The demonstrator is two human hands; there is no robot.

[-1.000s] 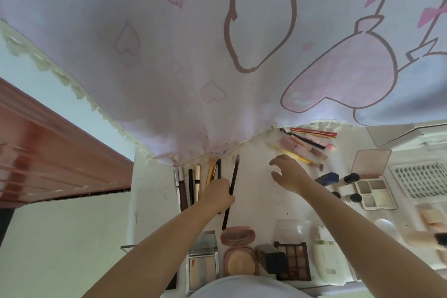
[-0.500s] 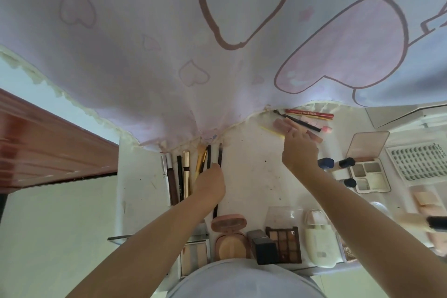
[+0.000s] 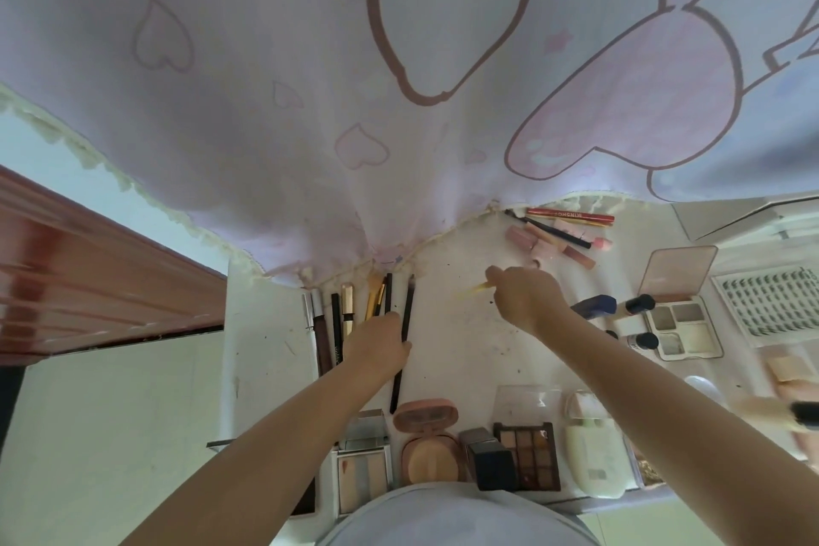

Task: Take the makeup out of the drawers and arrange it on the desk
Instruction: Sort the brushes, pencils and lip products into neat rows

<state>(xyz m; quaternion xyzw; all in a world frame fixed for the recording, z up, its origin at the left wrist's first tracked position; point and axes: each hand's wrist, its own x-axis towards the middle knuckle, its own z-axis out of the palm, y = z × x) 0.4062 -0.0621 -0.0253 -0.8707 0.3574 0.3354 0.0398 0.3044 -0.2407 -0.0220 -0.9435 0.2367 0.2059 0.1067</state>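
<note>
White desk [image 3: 452, 324], black pencil [image 3: 405, 315] lengthwise, near-to-far

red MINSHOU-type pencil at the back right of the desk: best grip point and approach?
Pinch the red pencil mid-barrel from above, fingers across its width. It lies flat, running left to right just below the curtain hem, with a black pencil close on the near side, so a side approach looks crowded.

pencils [image 3: 339, 321] in row, palettes [image 3: 527, 454] — desk [image 3: 461, 337]
</note>
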